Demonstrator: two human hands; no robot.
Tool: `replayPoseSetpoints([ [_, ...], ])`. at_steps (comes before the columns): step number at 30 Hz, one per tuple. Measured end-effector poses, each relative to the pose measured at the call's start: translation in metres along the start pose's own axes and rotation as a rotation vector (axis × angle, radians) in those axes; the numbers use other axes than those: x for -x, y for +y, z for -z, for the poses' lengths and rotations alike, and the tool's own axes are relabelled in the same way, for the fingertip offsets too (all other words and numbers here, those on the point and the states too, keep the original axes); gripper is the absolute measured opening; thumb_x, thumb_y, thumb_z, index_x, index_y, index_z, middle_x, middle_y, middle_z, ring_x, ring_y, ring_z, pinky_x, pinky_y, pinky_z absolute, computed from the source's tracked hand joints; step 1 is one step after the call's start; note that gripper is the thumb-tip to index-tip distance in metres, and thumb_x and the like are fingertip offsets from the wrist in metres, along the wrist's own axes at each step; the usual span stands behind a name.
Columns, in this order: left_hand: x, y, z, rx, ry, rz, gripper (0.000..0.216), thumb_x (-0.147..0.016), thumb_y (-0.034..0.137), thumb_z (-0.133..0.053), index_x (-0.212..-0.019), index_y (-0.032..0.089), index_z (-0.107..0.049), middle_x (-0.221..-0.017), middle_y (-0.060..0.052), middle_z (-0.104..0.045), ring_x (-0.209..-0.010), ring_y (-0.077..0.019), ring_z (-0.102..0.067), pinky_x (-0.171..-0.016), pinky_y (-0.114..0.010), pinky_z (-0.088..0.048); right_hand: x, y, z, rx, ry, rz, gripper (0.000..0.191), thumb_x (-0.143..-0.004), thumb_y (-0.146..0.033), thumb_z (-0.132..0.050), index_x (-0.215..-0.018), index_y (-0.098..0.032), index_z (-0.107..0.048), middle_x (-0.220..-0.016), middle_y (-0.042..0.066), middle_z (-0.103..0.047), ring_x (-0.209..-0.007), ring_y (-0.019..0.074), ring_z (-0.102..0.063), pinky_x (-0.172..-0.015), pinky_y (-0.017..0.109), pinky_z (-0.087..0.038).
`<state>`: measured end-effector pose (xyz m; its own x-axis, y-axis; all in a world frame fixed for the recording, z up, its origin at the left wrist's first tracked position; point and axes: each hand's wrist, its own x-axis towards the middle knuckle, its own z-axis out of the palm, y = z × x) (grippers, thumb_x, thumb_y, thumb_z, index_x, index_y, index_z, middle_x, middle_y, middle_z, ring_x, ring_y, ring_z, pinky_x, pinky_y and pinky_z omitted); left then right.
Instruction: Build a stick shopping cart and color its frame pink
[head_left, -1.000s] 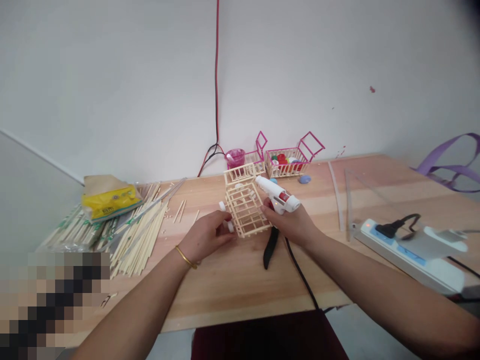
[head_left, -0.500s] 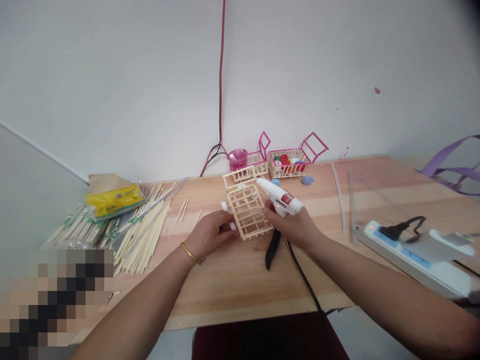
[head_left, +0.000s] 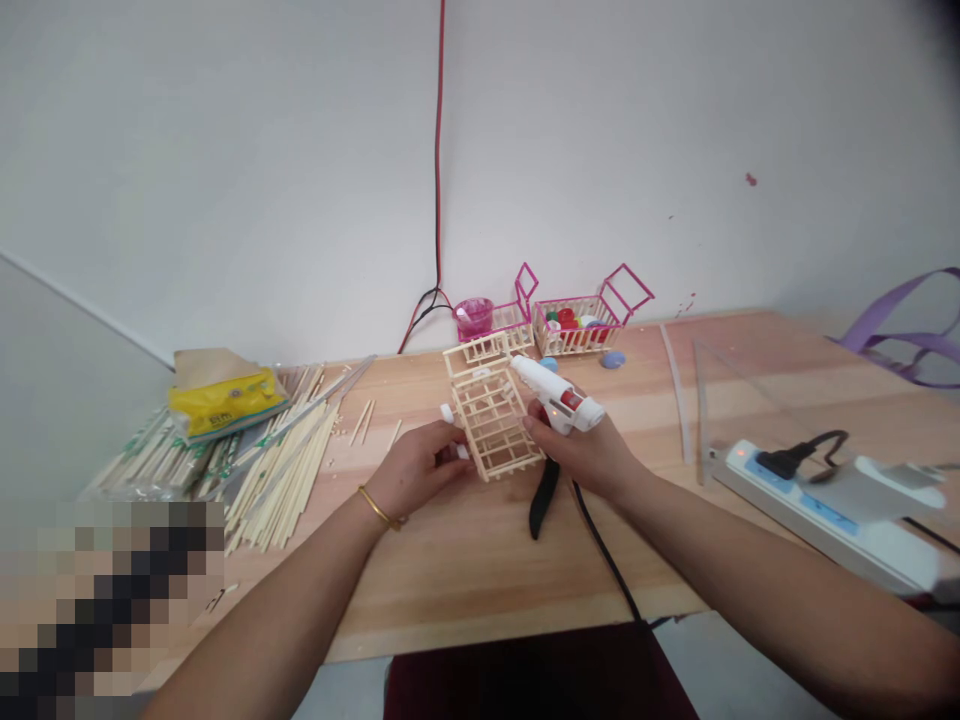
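Left hand [head_left: 417,468]: at mid-counter, with a gold bangle [head_left: 377,508] on the wrist. Its fingers [head_left: 447,453] pinch the lower left edge of the cage.
Cage [head_left: 491,420]: an open box of pale sticks, tilted and held just above the counter [head_left: 465,570] between the two hands. White wheels [head_left: 447,411] sit on its left side.
Right hand [head_left: 592,452]: its fingers [head_left: 541,432] are curled tight around the glue gun and touch the cage's right side.
Glue gun [head_left: 559,396]: white with a red patch. Its nozzle points up and left, at the cage's upper right edge. A black cord [head_left: 604,555] runs from it toward the near counter edge.
Left side: a loose heap of sticks [head_left: 259,460], with a yellow tissue pack [head_left: 223,400] lying on it.
Back, by the wall: two pink carts [head_left: 589,322], the right one holding coloured bits, and a pink cup [head_left: 472,317] just left of them.
Right side: a white power strip [head_left: 814,497] with a black plug in it.
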<state>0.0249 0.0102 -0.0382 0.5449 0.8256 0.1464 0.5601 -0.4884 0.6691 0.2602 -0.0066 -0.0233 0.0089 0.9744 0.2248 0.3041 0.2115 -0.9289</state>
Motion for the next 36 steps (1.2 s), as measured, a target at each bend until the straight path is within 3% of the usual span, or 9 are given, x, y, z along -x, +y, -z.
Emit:
replayPoseSetpoints([
  [11, -0.001, 0.003, 0.003, -0.025, -0.019, 0.016, 0.020, -0.085, 0.024, -0.063, -0.103, 0.017, -0.067, -0.081, -0.001, -0.063, -0.067, -0.0124, -0.053, -0.063, -0.023, -0.042, -0.001, -0.008, 0.006, -0.015, -0.002, 0.041, 0.022, -0.077, -0.039, -0.066, -0.080, -0.021, -0.054, -0.072, 0.000, -0.060, -0.064, 0.0150, -0.055, -0.061, 0.030, -0.047],
  [17, 0.001, 0.006, 0.003, -0.028, -0.053, 0.020, 0.024, -0.085, 0.023, -0.063, -0.108, 0.017, -0.067, -0.085, -0.003, -0.066, -0.070, -0.0134, -0.055, -0.065, -0.024, -0.042, -0.002, -0.010, 0.019, 0.058, 0.127, 0.128, 0.032, -0.078, -0.051, -0.067, -0.079, -0.021, -0.055, -0.072, 0.002, -0.062, -0.066, 0.0175, -0.057, -0.063, 0.031, -0.049],
  [27, 0.002, 0.013, 0.003, -0.050, -0.060, 0.037, 0.020, -0.083, 0.018, -0.062, -0.102, 0.016, -0.068, -0.081, -0.001, -0.064, -0.065, -0.0120, -0.052, -0.061, -0.023, -0.040, 0.006, -0.018, 0.032, 0.205, -0.096, 0.463, 0.030, -0.083, -0.047, -0.066, -0.072, -0.021, -0.056, -0.071, 0.003, -0.062, -0.064, 0.0174, -0.058, -0.060, 0.030, -0.042],
  [36, 0.003, 0.016, 0.003, -0.044, -0.045, 0.042, 0.021, -0.082, 0.016, -0.061, -0.102, 0.017, -0.067, -0.081, -0.001, -0.065, -0.064, -0.0117, -0.053, -0.060, -0.023, -0.040, 0.000, -0.015, 0.027, 0.436, -0.132, 0.628, 0.030, -0.084, -0.048, -0.066, -0.075, -0.021, -0.057, -0.067, 0.003, -0.060, -0.065, 0.0185, -0.053, -0.062, 0.031, -0.038],
])
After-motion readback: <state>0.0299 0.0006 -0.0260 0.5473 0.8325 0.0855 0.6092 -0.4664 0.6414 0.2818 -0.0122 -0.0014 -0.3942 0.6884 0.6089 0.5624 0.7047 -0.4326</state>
